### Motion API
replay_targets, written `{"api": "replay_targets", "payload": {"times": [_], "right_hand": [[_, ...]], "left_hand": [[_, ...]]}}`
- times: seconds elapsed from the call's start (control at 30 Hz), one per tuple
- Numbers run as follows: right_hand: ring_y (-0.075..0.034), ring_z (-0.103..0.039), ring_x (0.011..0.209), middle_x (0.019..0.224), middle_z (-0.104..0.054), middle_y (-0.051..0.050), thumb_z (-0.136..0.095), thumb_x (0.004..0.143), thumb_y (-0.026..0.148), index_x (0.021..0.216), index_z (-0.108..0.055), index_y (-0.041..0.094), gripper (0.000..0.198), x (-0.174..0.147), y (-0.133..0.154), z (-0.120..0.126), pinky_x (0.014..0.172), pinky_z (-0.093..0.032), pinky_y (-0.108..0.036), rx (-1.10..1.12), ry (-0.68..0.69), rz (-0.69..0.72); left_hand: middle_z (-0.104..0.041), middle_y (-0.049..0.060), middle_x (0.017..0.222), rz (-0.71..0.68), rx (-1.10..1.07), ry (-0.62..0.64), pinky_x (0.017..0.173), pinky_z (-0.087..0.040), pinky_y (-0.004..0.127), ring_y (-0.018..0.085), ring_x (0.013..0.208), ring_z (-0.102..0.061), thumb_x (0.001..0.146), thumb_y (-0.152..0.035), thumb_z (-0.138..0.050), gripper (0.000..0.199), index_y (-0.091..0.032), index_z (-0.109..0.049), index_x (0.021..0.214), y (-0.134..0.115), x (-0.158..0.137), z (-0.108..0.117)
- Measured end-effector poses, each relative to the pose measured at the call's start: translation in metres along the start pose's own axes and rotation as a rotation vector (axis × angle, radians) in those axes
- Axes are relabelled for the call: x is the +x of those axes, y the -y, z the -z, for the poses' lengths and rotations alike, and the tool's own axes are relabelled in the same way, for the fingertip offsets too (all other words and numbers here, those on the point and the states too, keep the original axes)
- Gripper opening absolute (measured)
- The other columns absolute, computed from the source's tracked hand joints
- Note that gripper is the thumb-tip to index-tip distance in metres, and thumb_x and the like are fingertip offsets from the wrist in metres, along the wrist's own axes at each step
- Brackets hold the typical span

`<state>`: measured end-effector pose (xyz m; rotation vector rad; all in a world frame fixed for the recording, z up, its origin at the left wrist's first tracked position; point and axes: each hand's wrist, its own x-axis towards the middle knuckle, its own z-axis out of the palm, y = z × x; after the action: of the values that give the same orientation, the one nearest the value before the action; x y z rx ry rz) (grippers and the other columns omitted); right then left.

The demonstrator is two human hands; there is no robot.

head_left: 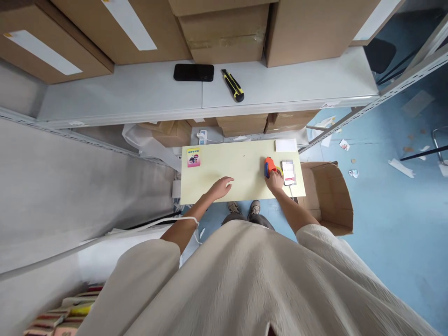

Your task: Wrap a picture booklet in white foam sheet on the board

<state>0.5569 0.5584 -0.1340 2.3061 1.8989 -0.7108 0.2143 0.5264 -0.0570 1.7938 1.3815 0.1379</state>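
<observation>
My right hand [275,182] is closed around an orange and blue tape dispenser [269,164] at the right side of the pale yellow table [241,163]. A bit of yellow shows beside its fingers. Just right of that hand lies a lit phone [288,172] with a cable at its lower end. My left hand [220,187] is over the front middle of the table, fingers apart and holding nothing. A small yellow and pink card or booklet [193,157] lies at the table's left end. At the back right corner is a white pad or stack of paper [285,145].
A metal shelf [140,93] spans the far side, carrying cardboard boxes [227,35], a black phone [193,72] and a yellow-black box cutter [233,86]. An open carton [329,196] stands right of the table. A white cable [147,225] crosses near my left forearm.
</observation>
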Motion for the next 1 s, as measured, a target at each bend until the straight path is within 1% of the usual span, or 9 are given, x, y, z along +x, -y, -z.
{"api": "replay_targets", "payload": {"times": [0.17,0.3,0.4,0.5,0.57,0.63,0.73,0.9,1.0], "right_hand": [[-0.035,-0.064,0.134,0.140,-0.074,-0.021,-0.062,0.109,0.041,0.129,-0.073,0.019,0.032,-0.008,-0.001,0.016,0.103,-0.050,-0.042,0.030,-0.045,0.044],[-0.034,-0.066,0.125,0.133,-0.075,-0.019,-0.056,0.111,0.038,0.127,-0.075,0.020,0.031,-0.011,0.004,0.034,0.101,-0.049,-0.041,0.042,-0.131,0.083],[-0.034,-0.067,0.119,0.129,-0.076,-0.017,-0.054,0.110,0.031,0.126,-0.076,0.022,0.029,-0.009,0.013,0.050,0.102,-0.049,-0.042,0.059,-0.182,0.194],[-0.034,-0.067,0.119,0.129,-0.076,-0.018,-0.053,0.109,0.026,0.121,-0.077,0.021,0.028,-0.005,0.028,0.063,0.104,-0.048,-0.044,0.063,-0.167,0.330],[-0.034,-0.067,0.121,0.129,-0.076,-0.018,-0.051,0.109,0.025,0.119,-0.078,0.020,0.029,-0.005,0.041,0.067,0.106,-0.048,-0.044,0.066,-0.146,0.426],[-0.034,-0.067,0.122,0.129,-0.076,-0.018,-0.051,0.108,0.024,0.119,-0.079,0.020,0.030,-0.006,0.058,0.067,0.105,-0.048,-0.043,0.071,-0.121,0.517],[-0.033,-0.067,0.120,0.128,-0.076,-0.017,-0.051,0.108,0.025,0.118,-0.080,0.020,0.030,-0.014,0.086,0.059,0.103,-0.049,-0.043,0.061,-0.067,0.635],[-0.032,-0.070,0.117,0.126,-0.077,-0.016,-0.052,0.108,0.025,0.113,-0.080,0.022,0.029,-0.034,0.138,0.036,0.104,-0.051,-0.042,0.046,-0.002,0.803],[-0.028,-0.071,0.111,0.122,-0.078,-0.013,-0.052,0.106,0.022,0.109,-0.079,0.023,0.028,-0.051,0.168,0.020,0.101,-0.053,-0.039,0.074,0.096,0.905]], "left_hand": [[-0.074,0.015,0.155,-0.007,-0.005,-0.048,0.127,-0.054,0.048,0.030,0.143,-0.071,0.107,-0.027,-0.050,0.046,-0.018,-0.074,0.145,-0.005,0.001,0.009],[-0.074,0.015,0.154,-0.001,-0.022,-0.110,0.126,-0.055,0.048,0.030,0.139,-0.072,0.106,-0.027,-0.050,0.046,-0.018,-0.074,0.144,-0.013,-0.003,0.015],[-0.074,0.014,0.153,0.013,-0.045,-0.189,0.124,-0.057,0.047,0.029,0.136,-0.074,0.105,-0.026,-0.051,0.046,-0.019,-0.074,0.143,-0.016,-0.013,0.014],[-0.075,0.013,0.150,0.036,-0.069,-0.287,0.124,-0.057,0.047,0.029,0.134,-0.074,0.104,-0.026,-0.053,0.045,-0.021,-0.075,0.143,-0.016,-0.031,0.008],[-0.076,0.012,0.149,0.068,-0.086,-0.350,0.124,-0.058,0.047,0.029,0.134,-0.075,0.104,-0.026,-0.055,0.044,-0.022,-0.075,0.143,-0.014,-0.047,0.000],[-0.076,0.012,0.149,0.118,-0.101,-0.407,0.125,-0.057,0.047,0.029,0.134,-0.075,0.104,-0.026,-0.056,0.045,-0.022,-0.074,0.144,-0.012,-0.067,-0.010],[-0.075,0.013,0.150,0.199,-0.137,-0.474,0.125,-0.058,0.046,0.029,0.136,-0.074,0.105,-0.026,-0.055,0.045,-0.021,-0.074,0.146,-0.006,-0.100,-0.025],[-0.076,0.013,0.150,0.324,-0.189,-0.578,0.123,-0.059,0.046,0.029,0.135,-0.075,0.104,-0.025,-0.054,0.047,-0.020,-0.074,0.146,0.008,-0.158,-0.051],[-0.078,0.012,0.148,0.393,-0.203,-0.631,0.123,-0.059,0.046,0.030,0.136,-0.074,0.105,-0.027,-0.057,0.045,-0.022,-0.075,0.145,0.016,-0.190,-0.064]]}}
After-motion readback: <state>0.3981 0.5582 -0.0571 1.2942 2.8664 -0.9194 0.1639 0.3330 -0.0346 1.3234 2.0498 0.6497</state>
